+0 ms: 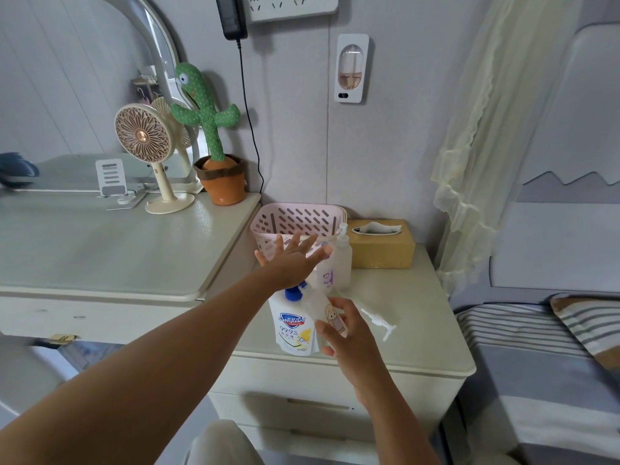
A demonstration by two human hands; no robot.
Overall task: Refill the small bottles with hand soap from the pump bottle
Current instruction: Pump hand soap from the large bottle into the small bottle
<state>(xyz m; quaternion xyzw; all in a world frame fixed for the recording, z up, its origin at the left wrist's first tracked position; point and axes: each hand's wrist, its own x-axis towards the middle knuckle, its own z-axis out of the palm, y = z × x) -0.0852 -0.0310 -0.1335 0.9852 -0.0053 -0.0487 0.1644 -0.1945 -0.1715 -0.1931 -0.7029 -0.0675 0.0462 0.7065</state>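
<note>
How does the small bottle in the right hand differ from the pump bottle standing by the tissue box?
The small bottle is tilted, gripped by the right hand; the pump bottle stands upright on the nightstand. The small bottle carries a cartoon figure; the pump bottle looks plain. Both are pale, translucent plastic.

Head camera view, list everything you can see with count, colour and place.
soap pouch: one, white, blue cap, nightstand front
sticker bottle: one, clear, tilted in right hand
pump bottle: one, frosted, before tissue box
purple-print bottle: one, clear, beside pump bottle
loose pump: one, white, lying on nightstand
basket: one, pink, nightstand back
tissue box: one, tan, right of basket
fan: one, beige, desk
cactus toy: one, green, orange pot, desk
adapter: one, black, wall
left hand: one, open, spread before basket
right hand: one, holds sticker bottle
</note>
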